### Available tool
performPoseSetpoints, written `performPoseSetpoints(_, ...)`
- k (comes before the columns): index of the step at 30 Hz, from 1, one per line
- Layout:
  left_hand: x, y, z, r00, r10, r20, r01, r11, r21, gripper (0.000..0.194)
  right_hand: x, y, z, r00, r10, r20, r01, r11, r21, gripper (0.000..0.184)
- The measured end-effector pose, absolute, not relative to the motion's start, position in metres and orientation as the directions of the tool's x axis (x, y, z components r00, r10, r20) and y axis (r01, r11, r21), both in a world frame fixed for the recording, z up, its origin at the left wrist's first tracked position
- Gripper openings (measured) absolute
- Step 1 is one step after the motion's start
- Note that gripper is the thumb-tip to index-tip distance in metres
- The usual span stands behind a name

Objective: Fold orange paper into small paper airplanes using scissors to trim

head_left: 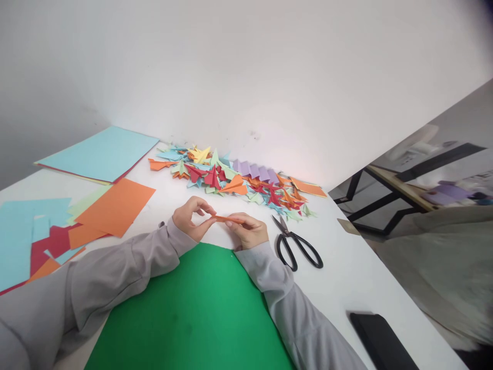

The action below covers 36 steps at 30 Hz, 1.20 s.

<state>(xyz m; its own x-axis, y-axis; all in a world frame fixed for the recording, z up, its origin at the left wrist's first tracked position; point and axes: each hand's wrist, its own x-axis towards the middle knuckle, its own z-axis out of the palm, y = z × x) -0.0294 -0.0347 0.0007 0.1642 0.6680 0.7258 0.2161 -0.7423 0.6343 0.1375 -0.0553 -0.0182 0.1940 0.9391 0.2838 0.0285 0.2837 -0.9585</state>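
Note:
A small folded piece of orange paper [228, 220] is held between both hands, just beyond the far edge of a green sheet [188, 308]. My left hand [192, 218] pinches its left end between thumb and fingers. Around its right end, my right hand [249, 230] is closed, the thumb lying on top. The paper looks narrow and is seen nearly edge-on, so its exact shape is unclear. Behind the hands lies a long pile of small folded paper planes [234, 185] in several colours, with a purple pleated strip [256, 171] at its back.
Black-handled scissors [296, 246] lie to the right, blades partly apart. A black phone-like object [381, 341] rests near the right edge. On the left are orange sheets [119, 205], paper scraps [50, 246] and a stack topped by a light blue sheet [103, 151]. A wall stands behind.

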Motion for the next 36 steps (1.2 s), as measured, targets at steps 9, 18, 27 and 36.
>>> performPoseSetpoints(9,-0.030,-0.034,-0.001,0.178,0.667,0.723,0.273,-0.739,0.616,0.021,0.137,-0.056,-0.017,0.177,0.939,0.295,0.053,0.291,-0.955,0.007)
performPoseSetpoints(18,-0.031,-0.037,0.008,0.262,0.578,0.773,0.317,-0.808,0.497,0.010,0.139,-0.055,-0.021,0.142,0.936,0.322,0.037,0.320,-0.947,0.012)
performPoseSetpoints(27,-0.028,-0.039,0.003,0.339,0.665,0.666,0.196,-0.742,0.641,0.015,0.136,-0.059,-0.015,0.007,0.926,0.378,0.005,0.378,-0.926,0.007)
performPoseSetpoints(36,-0.030,-0.037,-0.003,0.388,0.727,0.566,0.173,-0.661,0.730,0.009,0.134,-0.060,-0.016,0.016,0.944,0.330,-0.064,0.330,-0.942,0.006)
